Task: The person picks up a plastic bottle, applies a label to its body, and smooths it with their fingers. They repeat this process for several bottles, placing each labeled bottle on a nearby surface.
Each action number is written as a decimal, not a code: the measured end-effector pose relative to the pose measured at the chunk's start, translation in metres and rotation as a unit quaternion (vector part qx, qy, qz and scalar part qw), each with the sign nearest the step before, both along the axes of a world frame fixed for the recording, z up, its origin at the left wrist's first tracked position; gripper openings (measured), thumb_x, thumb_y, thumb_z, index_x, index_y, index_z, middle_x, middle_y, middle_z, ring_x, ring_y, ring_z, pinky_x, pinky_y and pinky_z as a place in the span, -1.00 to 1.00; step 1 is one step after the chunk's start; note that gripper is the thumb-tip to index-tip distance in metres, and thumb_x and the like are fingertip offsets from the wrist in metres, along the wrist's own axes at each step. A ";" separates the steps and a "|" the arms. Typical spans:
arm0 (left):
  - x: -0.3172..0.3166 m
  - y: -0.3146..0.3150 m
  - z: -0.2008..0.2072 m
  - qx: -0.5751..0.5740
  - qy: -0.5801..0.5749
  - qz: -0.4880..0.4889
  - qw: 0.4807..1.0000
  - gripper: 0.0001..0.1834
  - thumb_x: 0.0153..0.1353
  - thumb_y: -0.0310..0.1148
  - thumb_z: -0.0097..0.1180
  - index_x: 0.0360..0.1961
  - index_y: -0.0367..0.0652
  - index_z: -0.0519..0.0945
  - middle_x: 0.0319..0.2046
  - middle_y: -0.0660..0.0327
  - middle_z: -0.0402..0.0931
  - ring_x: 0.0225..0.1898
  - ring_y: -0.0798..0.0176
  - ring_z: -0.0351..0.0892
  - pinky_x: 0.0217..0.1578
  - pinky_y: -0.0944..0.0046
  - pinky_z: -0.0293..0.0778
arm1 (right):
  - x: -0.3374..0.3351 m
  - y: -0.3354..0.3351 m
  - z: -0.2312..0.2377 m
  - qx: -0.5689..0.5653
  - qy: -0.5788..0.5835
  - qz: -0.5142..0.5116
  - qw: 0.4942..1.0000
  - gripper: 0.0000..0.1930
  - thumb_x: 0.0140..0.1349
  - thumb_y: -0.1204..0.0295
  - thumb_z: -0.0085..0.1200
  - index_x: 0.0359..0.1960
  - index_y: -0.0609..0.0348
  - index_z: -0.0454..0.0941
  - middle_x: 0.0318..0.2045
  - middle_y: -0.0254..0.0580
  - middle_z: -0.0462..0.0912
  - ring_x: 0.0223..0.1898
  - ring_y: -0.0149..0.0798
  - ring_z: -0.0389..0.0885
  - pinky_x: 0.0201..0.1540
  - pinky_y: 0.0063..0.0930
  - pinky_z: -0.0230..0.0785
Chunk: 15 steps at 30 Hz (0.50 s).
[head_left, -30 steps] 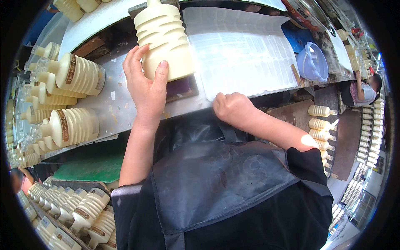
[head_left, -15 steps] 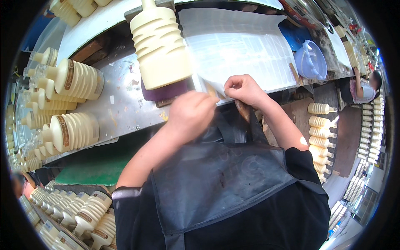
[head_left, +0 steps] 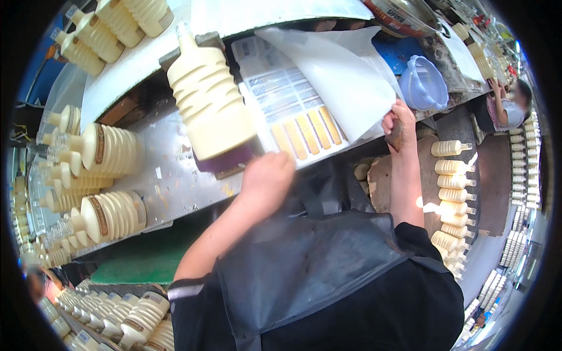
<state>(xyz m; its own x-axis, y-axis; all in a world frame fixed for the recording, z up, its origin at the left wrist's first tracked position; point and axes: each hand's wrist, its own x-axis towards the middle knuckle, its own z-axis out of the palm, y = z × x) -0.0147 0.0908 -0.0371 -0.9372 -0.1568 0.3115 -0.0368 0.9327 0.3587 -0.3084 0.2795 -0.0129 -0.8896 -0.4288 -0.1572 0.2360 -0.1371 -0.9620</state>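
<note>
My right hand (head_left: 401,124) is closed on the corner of a translucent white cover sheet (head_left: 351,88), lifted and folded back. A brown, worn-looking object (head_left: 396,138) lies against its palm; its kind is unclear. Underneath is a sheet of labels (head_left: 275,90), with several gold strips (head_left: 305,136) along its near edge. My left hand (head_left: 269,182), slightly blurred, has its fingers curled beside the label sheet's near left corner; what they hold is hidden. To its upper left, a cream ribbed bottle (head_left: 209,105) lies in a dark stand over a purple pad (head_left: 225,158).
Cream bottles with brown labels (head_left: 114,146) lie along the metal bench (head_left: 170,181) at left. A lilac basket (head_left: 424,85) stands on the right. More bottles (head_left: 451,181) line a board at lower right. Another person (head_left: 508,108) works at far right.
My right hand has moved right and peeled the cover sheet back, uncovering the gold strips. My left hand has shifted lower in the picture.
</note>
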 end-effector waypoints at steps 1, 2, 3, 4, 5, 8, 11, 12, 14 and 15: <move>0.000 0.000 -0.001 -0.003 0.002 -0.003 1.000 -0.87 0.03 -0.44 0.28 -0.39 -0.13 0.57 -0.32 0.19 0.55 -0.35 0.12 0.58 -0.35 0.12 0.53 | -0.008 0.008 -0.008 -0.032 -0.011 -0.062 0.998 -0.86 0.26 0.38 0.10 -0.27 0.19 0.56 -0.69 -0.35 0.41 -0.74 -0.46 0.30 -0.67 -0.60 0.16; 0.000 0.000 -0.001 -0.002 0.001 -0.004 1.000 -0.87 0.04 -0.44 0.29 -0.38 -0.14 0.58 -0.31 0.19 0.56 -0.34 0.12 0.58 -0.34 0.12 0.53 | -0.015 0.017 -0.016 -0.004 -0.007 -0.085 0.996 -0.86 0.26 0.38 0.10 -0.28 0.19 0.57 -0.68 -0.35 0.43 -0.72 -0.46 0.33 -0.67 -0.60 0.17; 0.000 -0.001 -0.002 -0.002 0.000 -0.005 1.000 -0.87 0.04 -0.43 0.29 -0.38 -0.14 0.59 -0.29 0.19 0.57 -0.33 0.12 0.59 -0.33 0.12 0.54 | -0.019 0.026 -0.022 0.022 -0.002 -0.108 0.994 -0.86 0.26 0.38 0.10 -0.29 0.20 0.57 -0.67 -0.34 0.44 -0.70 -0.47 0.35 -0.66 -0.60 0.18; 0.001 -0.001 -0.002 0.000 -0.011 -0.008 1.000 -0.85 0.06 -0.41 0.30 -0.34 -0.14 0.61 -0.26 0.19 0.59 -0.31 0.12 0.60 -0.31 0.11 0.55 | -0.021 0.036 -0.026 0.048 0.005 -0.130 0.990 -0.86 0.26 0.39 0.10 -0.30 0.20 0.58 -0.66 -0.34 0.46 -0.68 -0.47 0.38 -0.66 -0.60 0.20; 0.001 -0.001 -0.002 -0.003 -0.003 -0.009 1.000 -0.85 0.06 -0.41 0.30 -0.33 -0.14 0.62 -0.26 0.19 0.59 -0.31 0.12 0.60 -0.31 0.12 0.55 | -0.022 0.047 -0.025 0.180 -0.008 -0.108 0.978 -0.84 0.25 0.36 0.12 -0.32 0.22 0.59 -0.61 -0.31 0.51 -0.53 -0.38 0.57 -0.53 -0.46 0.38; 0.001 -0.001 -0.002 0.005 -0.015 -0.008 1.000 -0.82 0.05 -0.41 0.32 -0.29 -0.14 0.64 -0.23 0.20 0.59 -0.29 0.12 0.62 -0.28 0.13 0.56 | -0.009 0.031 -0.028 0.489 0.273 -0.134 0.817 -0.77 0.21 0.32 0.15 -0.25 0.24 0.58 -0.48 -0.11 0.60 -0.26 0.04 0.71 -0.13 -0.13 0.50; 0.001 -0.001 -0.002 0.002 -0.004 -0.010 1.000 -0.80 0.05 -0.41 0.33 -0.26 -0.15 0.65 -0.22 0.19 0.60 -0.28 0.12 0.62 -0.26 0.13 0.56 | 0.016 0.010 -0.003 0.437 0.517 -0.176 0.714 -0.83 0.23 0.36 0.16 -0.26 0.21 0.61 -0.20 0.02 0.65 -0.16 0.10 0.68 -0.10 -0.09 0.52; 0.001 0.000 -0.002 0.004 -0.005 -0.010 1.000 -0.79 0.05 -0.41 0.33 -0.25 -0.15 0.65 -0.21 0.19 0.60 -0.27 0.12 0.62 -0.26 0.13 0.56 | 0.021 -0.002 0.003 0.443 0.515 -0.141 0.720 -0.84 0.24 0.38 0.14 -0.27 0.22 0.62 -0.22 0.02 0.66 -0.16 0.12 0.67 -0.09 -0.07 0.50; 0.002 0.000 -0.001 0.005 -0.009 -0.009 1.000 -0.78 0.06 -0.41 0.34 -0.23 -0.16 0.65 -0.20 0.19 0.61 -0.26 0.12 0.63 -0.25 0.13 0.56 | 0.020 -0.021 0.019 0.496 0.503 0.025 0.708 -0.81 0.32 0.43 -0.03 -0.26 0.21 0.64 -0.18 0.08 0.67 -0.12 0.16 0.69 -0.07 -0.02 0.52; 0.002 0.000 -0.001 0.005 -0.008 -0.007 1.000 -0.77 0.06 -0.41 0.34 -0.23 -0.15 0.65 -0.20 0.19 0.61 -0.26 0.12 0.63 -0.25 0.13 0.56 | 0.018 -0.029 0.026 0.542 0.504 0.045 0.671 -0.80 0.33 0.43 -0.05 -0.26 0.21 0.65 -0.18 0.08 0.67 -0.13 0.18 0.69 -0.06 -0.02 0.53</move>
<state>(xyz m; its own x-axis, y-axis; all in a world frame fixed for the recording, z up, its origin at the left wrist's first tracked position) -0.0127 0.0913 -0.0380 -0.9443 -0.1470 0.2946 -0.0301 0.9296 0.3674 -0.2901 0.2505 0.0128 -0.7560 -0.6076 0.2434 -0.6493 0.7430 -0.1624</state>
